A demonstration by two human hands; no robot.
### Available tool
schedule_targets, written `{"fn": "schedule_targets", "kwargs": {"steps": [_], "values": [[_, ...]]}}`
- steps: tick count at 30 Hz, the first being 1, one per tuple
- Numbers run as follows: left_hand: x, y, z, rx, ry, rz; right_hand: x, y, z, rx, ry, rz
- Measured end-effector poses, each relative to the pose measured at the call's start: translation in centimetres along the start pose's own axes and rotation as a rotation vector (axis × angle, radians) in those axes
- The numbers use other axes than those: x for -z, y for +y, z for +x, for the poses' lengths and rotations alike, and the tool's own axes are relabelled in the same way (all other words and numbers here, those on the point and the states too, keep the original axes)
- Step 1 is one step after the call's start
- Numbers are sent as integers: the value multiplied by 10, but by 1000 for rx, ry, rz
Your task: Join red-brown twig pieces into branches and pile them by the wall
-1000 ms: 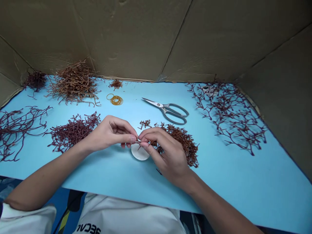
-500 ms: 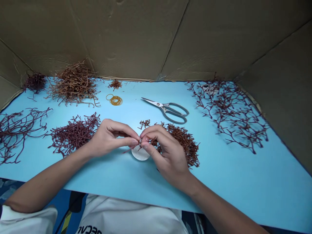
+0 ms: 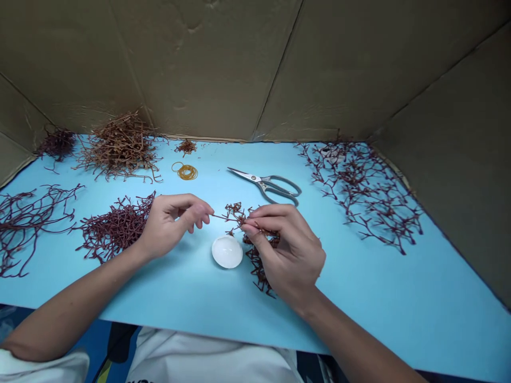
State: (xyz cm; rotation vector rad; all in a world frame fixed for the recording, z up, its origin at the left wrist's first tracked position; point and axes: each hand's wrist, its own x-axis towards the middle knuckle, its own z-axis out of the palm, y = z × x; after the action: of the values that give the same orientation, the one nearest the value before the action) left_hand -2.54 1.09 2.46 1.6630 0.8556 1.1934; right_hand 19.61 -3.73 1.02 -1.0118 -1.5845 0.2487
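My right hand pinches a thin, branching dark red seaweed sprig between thumb and fingers, its stem pointing left. My left hand is curled with its fingertips just beside the stem's end, not clearly gripping it. Below the gap between my hands lies a smooth white round dome, touched by neither hand. A tangle of dark red sprigs sits under and left of my right hand, partly hidden by it.
Steel scissors with grey handles and a small bundle of rubber bands lie beyond my hands on a blue sheet. Piles of dark red and brown branching seaweed lie on both sides, against cardboard walls.
My hands have parted, with my left hand moving left off the sprig's end. The white dome is now uncovered, and the sprig sits further up the sheet. The view has tilted slightly.
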Motion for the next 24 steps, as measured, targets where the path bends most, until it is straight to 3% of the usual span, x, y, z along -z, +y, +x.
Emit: {"fn": "schedule_targets", "kwargs": {"steps": [4, 8, 12, 15, 18, 21, 24], "values": [[0, 1, 0, 47, -21, 58, 1, 3, -2, 103, 23, -50], [-2, 1, 0, 79, -22, 45, 4, 6, -3, 195, -62, -92], [3, -4, 3, 43, 57, 102, 5, 6, 0, 273, -131, -182], [8, -9, 6, -99, 81, 257, 8, 3, 4, 285, -159, -193], [10, -13, 6, -333, 59, 445, 10, 2, 7, 290, -188, -175], [7, -14, 3, -575, 15, 564, 8, 4, 7, 316, -190, -233], [2, -13, -2, -716, -23, 621, 4, 6, 5, 376, -195, -316]]}}
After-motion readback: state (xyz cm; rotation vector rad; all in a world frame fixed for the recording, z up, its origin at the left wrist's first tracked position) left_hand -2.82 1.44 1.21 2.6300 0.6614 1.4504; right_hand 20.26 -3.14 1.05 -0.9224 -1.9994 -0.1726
